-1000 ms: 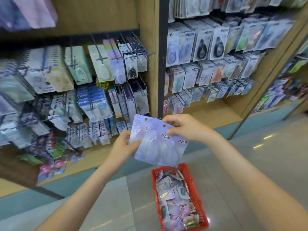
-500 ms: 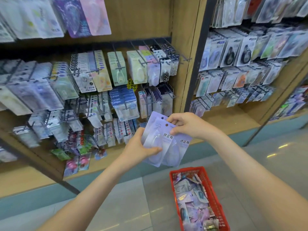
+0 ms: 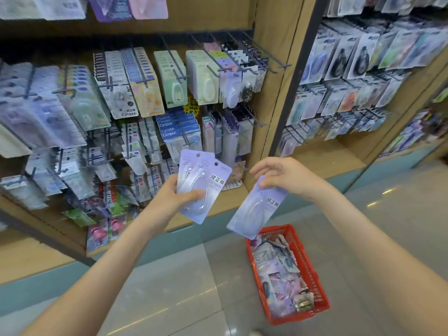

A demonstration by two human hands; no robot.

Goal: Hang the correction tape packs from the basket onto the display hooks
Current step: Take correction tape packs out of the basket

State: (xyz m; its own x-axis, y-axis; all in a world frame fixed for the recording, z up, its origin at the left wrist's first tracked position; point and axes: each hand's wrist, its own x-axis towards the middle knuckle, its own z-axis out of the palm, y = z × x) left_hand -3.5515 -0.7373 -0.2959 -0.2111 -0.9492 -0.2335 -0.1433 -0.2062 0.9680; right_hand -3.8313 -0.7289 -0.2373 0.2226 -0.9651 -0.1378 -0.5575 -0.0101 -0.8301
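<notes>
My left hand (image 3: 178,197) grips two overlapping pale purple correction tape packs (image 3: 208,183), thumb across their fronts. My right hand (image 3: 283,177) pinches the top of a third purple pack (image 3: 257,209), which hangs tilted above the red basket (image 3: 308,270) on the floor. The basket holds several more packs. Both hands are in front of the wooden display, below its rows of dark metal hooks (image 3: 244,66) loaded with stationery packs.
A wooden upright with a dark strip (image 3: 293,76) divides the left bay from a right bay full of hanging packs (image 3: 351,61). The bottom shelf ledge (image 3: 225,202) runs just behind my hands. Grey tiled floor (image 3: 169,299) lies below.
My right hand has pulled one pack off the stack and moved it right and down, apart from the two my left hand keeps. The view has shifted left and closer.
</notes>
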